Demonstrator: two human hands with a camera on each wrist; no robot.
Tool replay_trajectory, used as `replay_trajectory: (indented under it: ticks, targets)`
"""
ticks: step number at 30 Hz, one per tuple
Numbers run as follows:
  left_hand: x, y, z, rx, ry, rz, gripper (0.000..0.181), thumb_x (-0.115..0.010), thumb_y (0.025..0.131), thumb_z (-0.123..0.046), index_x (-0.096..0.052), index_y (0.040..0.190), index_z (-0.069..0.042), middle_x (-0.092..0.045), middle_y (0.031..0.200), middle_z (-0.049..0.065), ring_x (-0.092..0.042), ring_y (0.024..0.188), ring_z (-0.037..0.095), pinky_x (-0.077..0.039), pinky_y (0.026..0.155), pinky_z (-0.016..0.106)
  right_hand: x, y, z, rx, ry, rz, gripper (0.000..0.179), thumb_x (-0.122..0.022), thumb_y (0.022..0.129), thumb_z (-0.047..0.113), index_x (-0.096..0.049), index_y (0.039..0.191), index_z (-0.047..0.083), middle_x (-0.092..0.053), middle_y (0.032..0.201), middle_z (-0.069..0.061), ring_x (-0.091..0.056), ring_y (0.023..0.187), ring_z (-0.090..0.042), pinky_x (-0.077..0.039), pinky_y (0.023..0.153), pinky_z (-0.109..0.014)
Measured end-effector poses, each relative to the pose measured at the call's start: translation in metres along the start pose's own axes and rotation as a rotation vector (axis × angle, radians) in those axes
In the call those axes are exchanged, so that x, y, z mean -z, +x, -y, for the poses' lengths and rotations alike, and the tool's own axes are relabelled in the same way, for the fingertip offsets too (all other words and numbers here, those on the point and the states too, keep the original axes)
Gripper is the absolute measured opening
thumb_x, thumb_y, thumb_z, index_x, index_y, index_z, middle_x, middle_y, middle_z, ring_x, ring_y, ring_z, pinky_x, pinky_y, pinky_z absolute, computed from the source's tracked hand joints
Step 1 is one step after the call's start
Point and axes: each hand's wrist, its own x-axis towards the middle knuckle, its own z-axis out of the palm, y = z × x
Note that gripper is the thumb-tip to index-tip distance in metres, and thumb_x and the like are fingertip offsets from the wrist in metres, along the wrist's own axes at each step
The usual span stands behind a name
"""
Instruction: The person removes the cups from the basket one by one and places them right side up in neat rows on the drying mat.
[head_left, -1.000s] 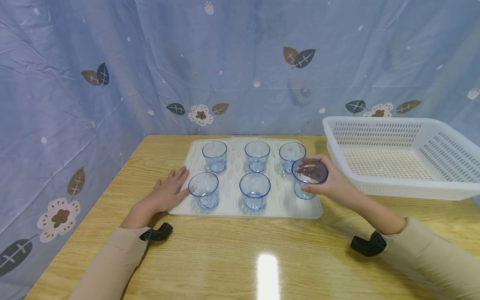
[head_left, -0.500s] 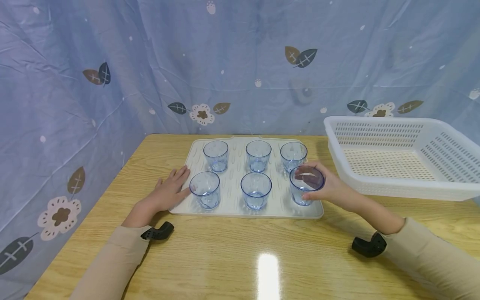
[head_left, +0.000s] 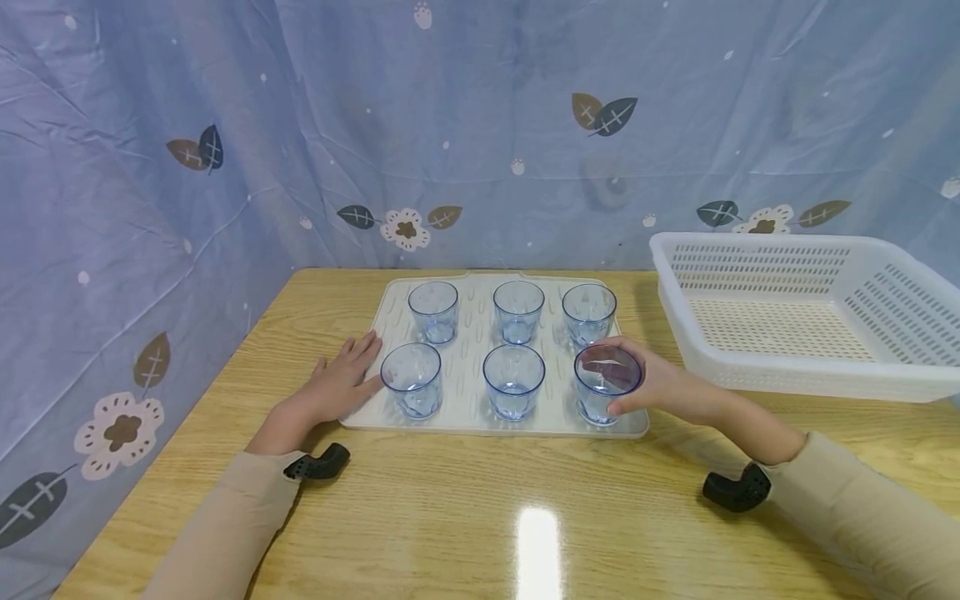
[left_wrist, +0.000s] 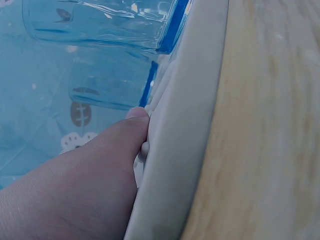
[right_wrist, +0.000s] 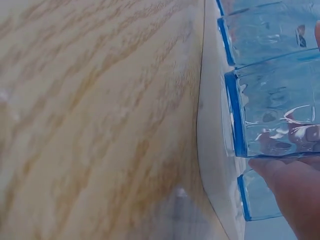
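Six clear blue-tinted tumblers, or several in two rows of three, stand on a white ribbed tray [head_left: 463, 410]. My right hand [head_left: 667, 385] grips the front right tumbler [head_left: 594, 403] from its right side, thumb in front and fingers behind. In the right wrist view that tumbler's thick base [right_wrist: 236, 115] is right at the tray's surface. My left hand [head_left: 333, 387] rests on the tray's left edge with fingers extended, beside the front left tumbler [head_left: 415, 392]. The left wrist view shows its thumb [left_wrist: 120, 132] on the rim, near two tumblers.
A white slotted plastic basket [head_left: 802, 379] stands at the right, beyond my right hand. The wooden table [head_left: 420, 517] runs along the tray's front. Behind it hangs a blue curtain [head_left: 480, 108] printed with leaves and flowers.
My right hand has lowered the front right tumbler and brought it slightly toward me and left, in line with the front row. My left hand has stayed on the tray's edge.
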Motion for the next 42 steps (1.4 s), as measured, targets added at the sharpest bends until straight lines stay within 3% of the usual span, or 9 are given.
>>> replay_trajectory:
  ticks: [10,20,29,34,38,42]
  targets:
    - [0.000,0.000,0.000,0.003,0.002,0.000,0.077,-0.039,0.109,-0.052,-0.016,0.164,-0.002,-0.006,0.170,0.018,0.002,0.154,0.046,0.001,0.108,0.081,0.003,-0.002,-0.002,-0.011,-0.055,0.008,0.082,-0.084,0.085,0.005,-0.031,0.144,-0.018,-0.058,0.138,0.000,-0.055,0.129,-0.011,-0.043,0.106,-0.022]
    - [0.001,0.001,-0.001,-0.006,-0.006,0.011,0.076,-0.040,0.110,-0.051,-0.015,0.164,-0.003,-0.005,0.171,0.018,0.003,0.154,0.045,0.003,0.108,0.081,0.006,-0.007,-0.003,0.011,-0.047,0.022,0.083,-0.083,0.086,0.004,-0.033,0.151,-0.006,-0.059,0.139,0.004,-0.055,0.130,-0.010,-0.044,0.104,-0.022]
    - [-0.001,0.001,-0.001,-0.002,-0.008,0.012,0.077,-0.039,0.110,-0.051,-0.015,0.164,-0.003,-0.005,0.171,0.018,0.003,0.154,0.045,0.003,0.108,0.080,0.010,-0.008,0.001,0.044,-0.062,0.054,0.090,-0.082,0.087,0.000,-0.025,0.156,-0.004,-0.055,0.142,0.002,-0.053,0.133,-0.010,-0.040,0.108,-0.021]
    - [-0.001,0.001,0.000,0.001,-0.011,0.009,0.077,-0.039,0.110,-0.051,-0.015,0.164,-0.003,-0.005,0.171,0.018,0.003,0.154,0.045,0.003,0.108,0.081,0.013,-0.008,0.006,0.110,-0.096,0.066,0.081,-0.075,0.093,0.003,-0.028,0.158,0.002,-0.050,0.148,0.001,-0.047,0.138,-0.008,-0.035,0.111,-0.019]
    - [0.000,0.001,0.000,0.006,-0.006,0.010,0.077,-0.040,0.110,-0.052,-0.015,0.164,-0.003,-0.005,0.171,0.017,0.003,0.154,0.045,0.003,0.108,0.080,0.013,-0.009,0.010,0.179,-0.154,0.079,0.068,-0.063,0.104,0.010,-0.025,0.159,0.001,-0.043,0.155,0.002,-0.039,0.143,-0.005,-0.032,0.113,-0.019]
    - [0.000,0.002,-0.001,0.009,-0.004,0.006,0.078,-0.041,0.109,-0.052,-0.016,0.165,-0.004,-0.005,0.171,0.017,0.002,0.154,0.045,0.003,0.108,0.080,0.008,-0.012,0.021,0.223,-0.276,0.029,0.057,-0.052,0.106,0.000,-0.026,0.156,-0.006,-0.040,0.158,0.001,-0.033,0.145,-0.001,-0.031,0.113,-0.017]
